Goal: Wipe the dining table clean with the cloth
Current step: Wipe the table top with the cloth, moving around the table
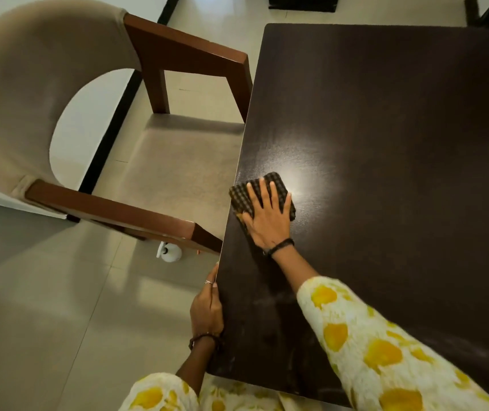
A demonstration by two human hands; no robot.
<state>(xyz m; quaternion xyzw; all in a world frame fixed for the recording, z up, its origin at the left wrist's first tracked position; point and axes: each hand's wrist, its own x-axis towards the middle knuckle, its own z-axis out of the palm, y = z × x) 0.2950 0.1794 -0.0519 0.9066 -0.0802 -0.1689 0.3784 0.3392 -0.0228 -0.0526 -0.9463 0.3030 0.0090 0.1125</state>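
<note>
Head view, looking down over the table (385, 129), a dark brown top running from near to far on the right of the scene. The right hand (268, 219) lies flat on the cloth (244, 197), fingers spread and palm down, pressing it onto the wood rather than gripping it. The cloth is a dark checked square, folded, and it sits close to the table's left edge, about midway along its length, just left of a bright glare on the surface. A dark band circles that wrist, and the sleeve (385, 351) behind it is white with yellow blotches.

The left hand (207, 310) is down at the near left edge of the table, fingers curled around the rim and holding it; a ring shows on one finger and a beaded band at the wrist. Faint pale smears mark the near part of the top.

To the left stands a chair (59, 114) with a beige curved back, beige seat and brown wooden arms, its front touching or nearly touching the table edge. Under its near arm, a small white bottle (169, 252) stands on the pale tiled floor (29, 321).
</note>
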